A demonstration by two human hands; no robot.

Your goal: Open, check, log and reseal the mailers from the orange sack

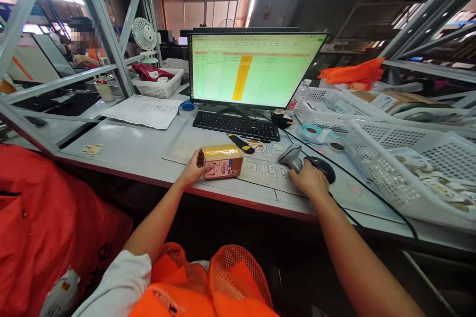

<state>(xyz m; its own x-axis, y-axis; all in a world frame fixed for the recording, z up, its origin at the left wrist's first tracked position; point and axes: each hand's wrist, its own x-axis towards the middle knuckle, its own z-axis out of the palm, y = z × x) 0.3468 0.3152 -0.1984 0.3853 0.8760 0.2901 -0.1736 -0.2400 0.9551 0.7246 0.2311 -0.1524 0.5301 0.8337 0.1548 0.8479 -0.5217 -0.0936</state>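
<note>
A small cardboard box (231, 168) with yellow tape on top and a barcode label on its front stands near the desk's front edge. My left hand (196, 168) grips its left end, thumb on the front face. My right hand (309, 178) is wrapped round a grey barcode scanner (292, 156), whose head points left towards the box. Just behind the scanner lies a black mouse (323, 168). A black and yellow utility knife (241, 143) rests on the printed desk mat (260, 171) behind the box.
Behind the mat stand a keyboard (236, 126) and a monitor (253, 72) showing a spreadsheet. White baskets (394, 173) line the right side, with tape rolls (311, 132) beside them. A cable (357, 176) crosses the right of the desk. A red bag (55, 208) is at left; another person sits beyond the frame.
</note>
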